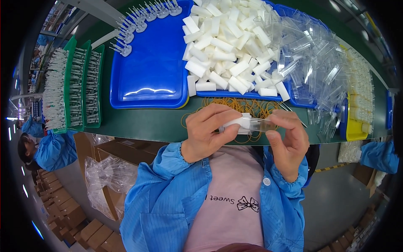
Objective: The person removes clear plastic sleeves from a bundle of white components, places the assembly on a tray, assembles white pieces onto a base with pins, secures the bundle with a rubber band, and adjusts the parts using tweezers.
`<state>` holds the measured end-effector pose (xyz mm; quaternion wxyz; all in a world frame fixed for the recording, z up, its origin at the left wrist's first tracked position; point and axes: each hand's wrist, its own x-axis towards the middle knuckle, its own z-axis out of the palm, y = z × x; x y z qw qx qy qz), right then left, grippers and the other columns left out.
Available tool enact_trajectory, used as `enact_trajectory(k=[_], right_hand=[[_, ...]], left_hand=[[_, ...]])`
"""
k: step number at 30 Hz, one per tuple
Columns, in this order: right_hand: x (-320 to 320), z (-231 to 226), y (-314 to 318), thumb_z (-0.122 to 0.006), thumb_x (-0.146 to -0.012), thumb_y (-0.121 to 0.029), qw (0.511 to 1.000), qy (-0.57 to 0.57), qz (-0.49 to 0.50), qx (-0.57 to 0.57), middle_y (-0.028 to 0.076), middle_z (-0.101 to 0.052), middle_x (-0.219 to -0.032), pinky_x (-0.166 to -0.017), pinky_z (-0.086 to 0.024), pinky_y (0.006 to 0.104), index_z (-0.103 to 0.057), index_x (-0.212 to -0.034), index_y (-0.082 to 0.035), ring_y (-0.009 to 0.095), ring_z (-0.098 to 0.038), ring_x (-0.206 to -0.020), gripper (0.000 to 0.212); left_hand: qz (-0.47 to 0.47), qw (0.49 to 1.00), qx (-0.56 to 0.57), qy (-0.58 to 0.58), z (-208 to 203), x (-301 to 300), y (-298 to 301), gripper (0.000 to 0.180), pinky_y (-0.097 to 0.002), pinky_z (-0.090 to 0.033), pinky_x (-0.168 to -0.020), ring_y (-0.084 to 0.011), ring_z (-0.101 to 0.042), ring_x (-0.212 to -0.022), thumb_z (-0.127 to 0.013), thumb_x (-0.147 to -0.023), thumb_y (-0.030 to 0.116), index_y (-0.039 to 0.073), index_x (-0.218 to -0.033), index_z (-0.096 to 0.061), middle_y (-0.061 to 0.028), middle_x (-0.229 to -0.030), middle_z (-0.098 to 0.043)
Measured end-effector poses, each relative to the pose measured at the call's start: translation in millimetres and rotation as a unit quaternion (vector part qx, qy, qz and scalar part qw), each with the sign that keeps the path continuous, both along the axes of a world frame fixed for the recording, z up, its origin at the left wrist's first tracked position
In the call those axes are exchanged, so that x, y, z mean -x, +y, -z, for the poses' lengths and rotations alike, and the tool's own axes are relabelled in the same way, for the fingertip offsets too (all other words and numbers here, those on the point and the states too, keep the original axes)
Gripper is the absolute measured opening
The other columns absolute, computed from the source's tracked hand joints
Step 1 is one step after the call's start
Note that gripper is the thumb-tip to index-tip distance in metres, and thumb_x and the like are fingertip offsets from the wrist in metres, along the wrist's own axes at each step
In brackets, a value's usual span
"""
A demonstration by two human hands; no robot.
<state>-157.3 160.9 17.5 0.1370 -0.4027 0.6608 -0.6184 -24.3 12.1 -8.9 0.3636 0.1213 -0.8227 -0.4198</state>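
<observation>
Near the front edge of the green table, my left hand (210, 130) is closed with thumb and fingers round a white foam-like piece (240, 122). Joined to it, or overlapping it, is a clear plastic tube (259, 124), whose other end my right hand (290, 140) pinches between thumb and fingers. How far the white piece reaches into the tube is partly hidden by my fingers. Just beyond both hands lies a tangle of tan rubber bands (218, 102). A thin metal tool (296, 112), perhaps tweezers, sticks out beside my right hand.
White foam blocks (226, 44) heap over a blue tray, beside piled clear plastic sleeves (315, 54). At left, a blue tray (147, 71) carries clear pronged parts (140, 25) along its far edge. Green racks (88, 84) hold slender parts; a yellow bin (355, 131) stands right.
</observation>
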Motion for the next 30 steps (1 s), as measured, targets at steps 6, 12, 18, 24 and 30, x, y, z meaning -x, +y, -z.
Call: enact_trajectory(k=[6, 12, 18, 24, 30], right_hand=[[-1.2, -2.2, -2.0, -0.074, -0.074, -0.005, 0.998, 0.063, -0.009, 0.004, 0.011, -0.064, -0.092, -0.078, -0.046, 0.0343, -0.063, -0.094, 0.000, 0.027, -0.059, -0.087, 0.023], [-1.6, 2.7, 0.9, -0.070, -0.080, -0.006, 0.994, -0.109, -0.016, -0.022, 0.009, -0.062, -0.089, -0.079, -0.045, 0.0291, -0.061, -0.099, 0.002, 0.018, -0.058, -0.087, 0.022], [1.0, 6.3, -0.6, -0.067, -0.086, -0.013, 0.980, -0.197, -0.005, -0.004, 0.007, -0.059, -0.097, -0.084, -0.043, 0.0260, -0.058, -0.106, 0.002, 0.014, -0.057, -0.090, 0.027], [7.5, 5.5, -0.1, -0.067, -0.085, -0.011, 0.981, -0.182, 0.011, 0.065, 0.009, -0.060, -0.101, -0.088, -0.042, 0.0289, -0.058, -0.105, 0.000, 0.016, -0.055, -0.096, 0.024], [20.3, 10.7, 8.1, -0.070, -0.082, -0.009, 0.998, -0.049, 0.004, 0.027, 0.010, -0.065, -0.098, -0.093, -0.040, 0.0347, -0.059, -0.098, -0.002, 0.022, -0.054, -0.102, 0.021]], left_hand=[[0.043, 0.990, -0.131, -0.021, -3.5, -2.6, -2.1, 0.020, -0.0282, -0.048, -0.056, -0.0189, -0.061, -0.068, -0.068, -0.070, 0.003, 0.002, -0.090, -0.069, -0.0103, -0.082, -0.064], [-0.006, 1.000, -0.009, -0.014, -3.8, -1.1, 1.4, 0.022, -0.0287, -0.048, -0.058, -0.0202, -0.061, -0.071, -0.071, -0.069, 0.005, 0.003, -0.091, -0.069, -0.0106, -0.085, -0.062], [0.007, 0.983, -0.176, 0.049, -1.2, -1.1, 8.4, 0.049, -0.0301, -0.050, -0.072, -0.0188, -0.060, -0.085, -0.078, -0.071, 0.011, 0.002, -0.115, -0.058, -0.0094, -0.104, -0.058], [0.118, 0.797, -0.589, 0.063, 6.1, -11.1, 7.8, 0.058, -0.0320, -0.047, -0.092, -0.0198, -0.056, -0.110, -0.075, -0.078, 0.011, -0.002, -0.126, -0.047, -0.0099, -0.115, -0.056], [0.112, 0.896, -0.430, 0.028, 20.6, -13.0, 7.2, 0.044, -0.0294, -0.049, -0.089, -0.0184, -0.058, -0.105, -0.069, -0.080, 0.000, -0.003, -0.121, -0.053, -0.0094, -0.117, -0.054]])
